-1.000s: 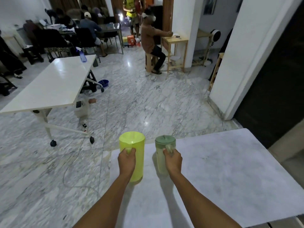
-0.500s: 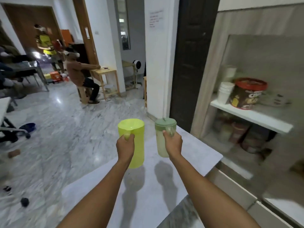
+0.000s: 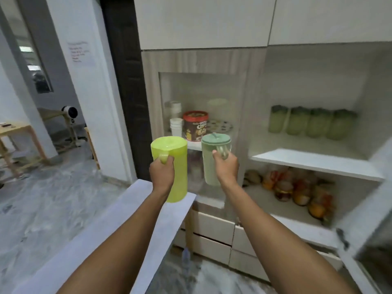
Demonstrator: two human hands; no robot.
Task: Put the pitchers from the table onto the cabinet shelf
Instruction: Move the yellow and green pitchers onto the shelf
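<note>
My left hand (image 3: 161, 172) grips the handle of a bright yellow-green pitcher (image 3: 172, 164), held upright in the air above the corner of the white table (image 3: 118, 225). A pale green pitcher (image 3: 210, 164) with a darker green lid hangs from my right hand (image 3: 226, 168), clear of the table and in front of the cabinet. The open cabinet shelf (image 3: 314, 164) lies to the right of both pitchers. Several similar green pitchers (image 3: 309, 122) stand in a row at its back.
Behind a glass door on the left stand a red-lidded tub (image 3: 195, 126) and stacked white cups (image 3: 176, 127). Jars and fruit-like items (image 3: 297, 189) fill the lower shelf. An open cabinet door (image 3: 360, 225) juts out at the right. Drawers (image 3: 212, 228) sit below.
The view has swung right from the room to the cabinet. Both pitchers, still in my hands, have travelled with it off the table toward the cabinet front.
</note>
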